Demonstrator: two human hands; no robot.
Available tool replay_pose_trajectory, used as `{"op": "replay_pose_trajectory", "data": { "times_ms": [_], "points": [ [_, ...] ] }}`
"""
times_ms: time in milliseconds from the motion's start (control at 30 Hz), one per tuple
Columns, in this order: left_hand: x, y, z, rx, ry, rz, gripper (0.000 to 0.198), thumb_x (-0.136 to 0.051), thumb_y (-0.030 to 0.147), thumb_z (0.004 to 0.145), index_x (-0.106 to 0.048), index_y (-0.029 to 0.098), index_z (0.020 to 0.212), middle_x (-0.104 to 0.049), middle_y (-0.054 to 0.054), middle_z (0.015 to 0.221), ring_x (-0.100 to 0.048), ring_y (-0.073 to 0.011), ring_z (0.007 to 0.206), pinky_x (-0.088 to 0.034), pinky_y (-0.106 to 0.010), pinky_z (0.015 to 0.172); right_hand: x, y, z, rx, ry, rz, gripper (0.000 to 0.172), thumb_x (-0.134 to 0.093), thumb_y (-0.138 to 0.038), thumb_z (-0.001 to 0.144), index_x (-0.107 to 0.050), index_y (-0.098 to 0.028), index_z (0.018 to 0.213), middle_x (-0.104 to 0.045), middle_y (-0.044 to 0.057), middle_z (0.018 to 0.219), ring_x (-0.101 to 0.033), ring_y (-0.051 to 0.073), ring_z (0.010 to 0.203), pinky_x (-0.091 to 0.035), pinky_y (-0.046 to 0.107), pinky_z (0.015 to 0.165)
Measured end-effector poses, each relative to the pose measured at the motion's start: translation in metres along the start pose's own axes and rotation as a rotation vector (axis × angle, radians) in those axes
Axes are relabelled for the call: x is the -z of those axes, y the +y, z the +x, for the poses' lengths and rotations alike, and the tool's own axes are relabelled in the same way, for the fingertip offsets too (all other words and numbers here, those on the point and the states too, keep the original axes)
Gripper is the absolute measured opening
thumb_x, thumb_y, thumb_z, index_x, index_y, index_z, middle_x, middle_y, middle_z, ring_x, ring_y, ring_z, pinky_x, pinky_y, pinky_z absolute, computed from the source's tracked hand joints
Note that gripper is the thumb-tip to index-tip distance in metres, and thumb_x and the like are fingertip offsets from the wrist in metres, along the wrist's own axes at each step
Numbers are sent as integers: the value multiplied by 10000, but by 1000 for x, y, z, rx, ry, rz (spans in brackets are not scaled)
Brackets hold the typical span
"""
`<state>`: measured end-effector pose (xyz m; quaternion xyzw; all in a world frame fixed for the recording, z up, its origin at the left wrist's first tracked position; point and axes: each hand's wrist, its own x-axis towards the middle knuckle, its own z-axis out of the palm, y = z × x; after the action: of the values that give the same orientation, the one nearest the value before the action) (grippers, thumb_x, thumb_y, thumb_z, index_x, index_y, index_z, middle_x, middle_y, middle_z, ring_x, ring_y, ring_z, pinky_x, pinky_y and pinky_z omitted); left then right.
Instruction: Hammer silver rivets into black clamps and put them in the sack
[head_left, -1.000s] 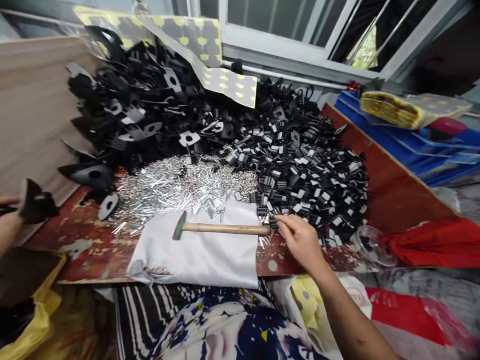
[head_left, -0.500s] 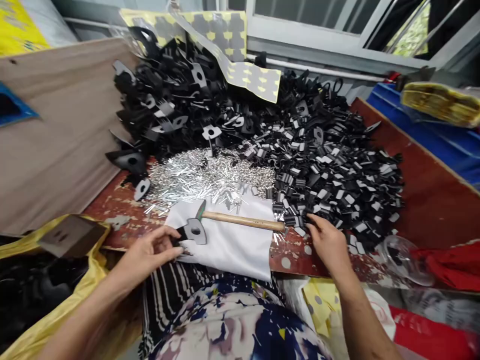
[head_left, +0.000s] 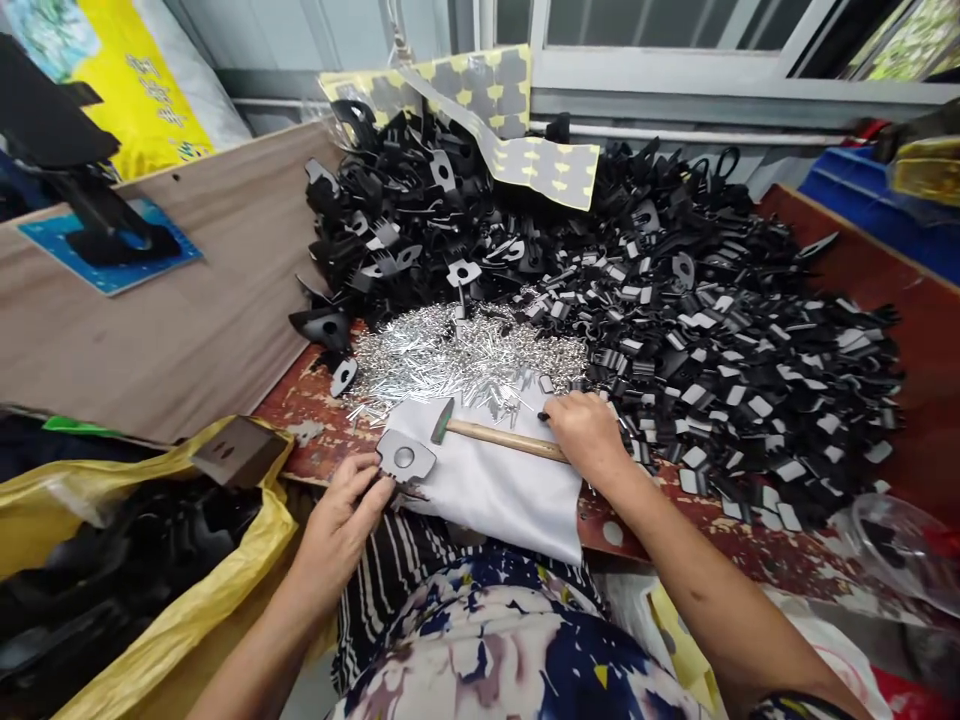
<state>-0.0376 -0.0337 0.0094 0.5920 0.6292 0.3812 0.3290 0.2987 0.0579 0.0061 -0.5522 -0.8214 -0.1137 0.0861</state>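
Note:
My left hand (head_left: 349,515) pinches a flat grey and black plate (head_left: 406,456) with a round centre between thumb and fingers, over the left side of a white cloth (head_left: 517,505). On that cloth lies a hammer (head_left: 501,437) with a green head and wooden handle. My right hand (head_left: 585,432) is closed at the handle's end, with a small black piece (head_left: 544,415) showing at its fingertips. Just beyond the hammer spreads a heap of shiny metal pins (head_left: 450,350). Small black clips with pale faces (head_left: 720,370) are piled right of my right hand.
Larger black parts (head_left: 420,200) are heaped at the back under a yellow-and-grey sticker sheet (head_left: 547,170). A wooden board (head_left: 232,290) walls the left side. A yellow sack (head_left: 247,550) of black parts stands at lower left. A clear plastic tub (head_left: 900,540) sits at right.
My right hand has moved left from the clip pile to the hammer handle's end, with a small black piece. The plate in my left hand has turned. The view has swung left.

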Motion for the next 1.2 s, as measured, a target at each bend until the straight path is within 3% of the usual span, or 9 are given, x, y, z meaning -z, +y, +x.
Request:
{"op": "replay_pose_trajectory", "data": {
  "times_ms": [100,200,367,533,767,900,1000,1100,1200],
  "points": [
    [5,7,-12,250,-84,-300,345,-714,528,858,-800,204,939,-568,-105,1333,-614,-263,1064,-581,-316,772,-4,-2,-6,-64,119,132,205,-557,-98,923,-747,-175,918,-761,89,933,-648,228,862,-445,345,784],
    [-8,19,-12,303,-164,-493,317,-849,496,733,-825,200,841,-569,-95,1243,-595,-205,905,-581,-268,647,10,-20,-12,-91,341,463,269,-516,-125,964,-748,-179,1087,-759,95,1128,-686,220,1001,-517,361,898],
    [-51,53,7,287,-261,-801,282,-886,463,704,-834,209,814,-544,-62,1078,-557,-162,829,-627,-294,675,35,-75,-6,16,346,979,223,-567,-179,959,-760,-263,1033,-780,6,938,-710,206,927,-493,499,1056],
    [-68,70,13,295,-312,-923,291,-898,460,700,-834,207,828,-541,-65,1005,-567,-176,844,-639,-292,684,31,-86,-4,42,357,959,254,-544,-169,951,-753,-273,1051,-771,-4,888,-706,190,835,-331,609,1188],
    [-68,58,13,268,-324,-909,306,-868,465,740,-817,175,822,-538,-50,973,-593,-141,762,-629,-264,644,27,-93,-11,100,380,978,309,-509,-140,951,-741,-252,1122,-778,27,954,-716,203,901,-395,590,1162],
    [-62,50,14,208,-310,-829,301,-855,467,748,-817,176,814,-514,-91,1200,-606,-155,811,-642,-283,621,30,-103,-19,19,240,1100,296,-521,-189,972,-742,-262,1155,-783,34,977,-729,202,909,-473,539,1125],
    [-52,43,15,155,-293,-760,276,-825,454,785,-820,182,832,-442,-108,1463,-616,-169,855,-626,-276,610,29,-93,-9,120,56,1141,297,-546,-207,973,-742,-271,1187,-795,27,1023,-738,210,1003,-475,546,1133],
    [-42,33,14,162,-245,-759,246,-807,430,813,-803,185,838,-619,-96,1228,-574,-113,704,-558,-226,580,22,-66,26,218,-126,1109,332,-511,-197,988,-738,-271,1218,-799,24,1012,-746,201,972,-583,485,991],
    [-39,23,9,230,-171,-827,254,-828,419,800,-752,176,786,-623,-27,889,-540,-97,648,-519,-197,598,5,-44,76,107,-26,826,380,-476,-103,966,-747,-233,1199,-786,61,1069,-727,206,979,-585,447,941]
  ]
}}
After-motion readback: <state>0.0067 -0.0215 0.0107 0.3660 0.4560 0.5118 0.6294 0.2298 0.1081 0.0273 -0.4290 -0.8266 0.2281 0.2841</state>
